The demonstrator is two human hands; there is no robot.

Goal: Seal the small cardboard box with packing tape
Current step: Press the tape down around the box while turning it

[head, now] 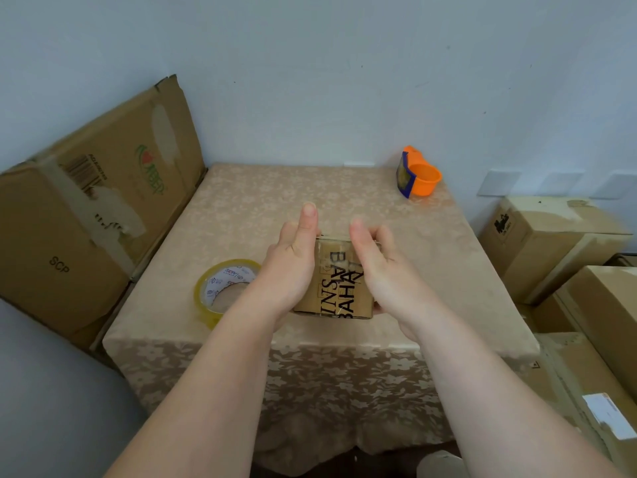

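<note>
Both bare forearms reached forward over the near edge of the surface. The left hand and right hand clasped the small cardboard box between them, thumbs pointing up and away, right fingers curled over its far edge.

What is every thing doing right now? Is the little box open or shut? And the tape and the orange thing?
small cardboard box: flaps shut, held between both hands.
left hand: holds the box's left side, thumb straight.
right hand: holds the box's right side, fingers curled.
tape roll: lying flat on the table, untouched.
orange tape cutter: sitting at the far corner, untouched.
big box: closed, leaning on the wall.
</note>
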